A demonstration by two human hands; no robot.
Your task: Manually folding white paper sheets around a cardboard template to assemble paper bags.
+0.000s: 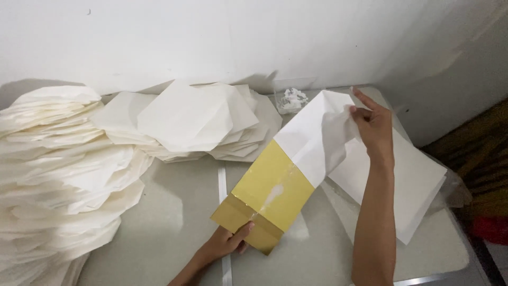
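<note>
A: Far left of the desk (174, 212), a tall stack (58, 175) of folded white paper, and a lower pile (196, 119) behind it towards the wall.

B: Centre now: the left hand (225, 243) is at the near end of the bag (275, 185), thumb on top, fingers tucked under and out of sight, pinching the gold folded base.

A: So the bag lies flat across the middle of the desk, gold end near, white end far and to the right?

B: Yes, and the right hand (373, 124) is up at that white end, fingers closed on the edge of the mouth, index finger raised.

A: How would it handle?

B: Light, thin paper, I'd say; the glossy gold part looks slippery and creases easily. The folded base and the mouth edge seem the firmest places to grip.

A: Further right?

B: White sheets (418, 185) lie under the arm, and a small crumpled plastic bit (292, 99) sits by the wall.
</note>
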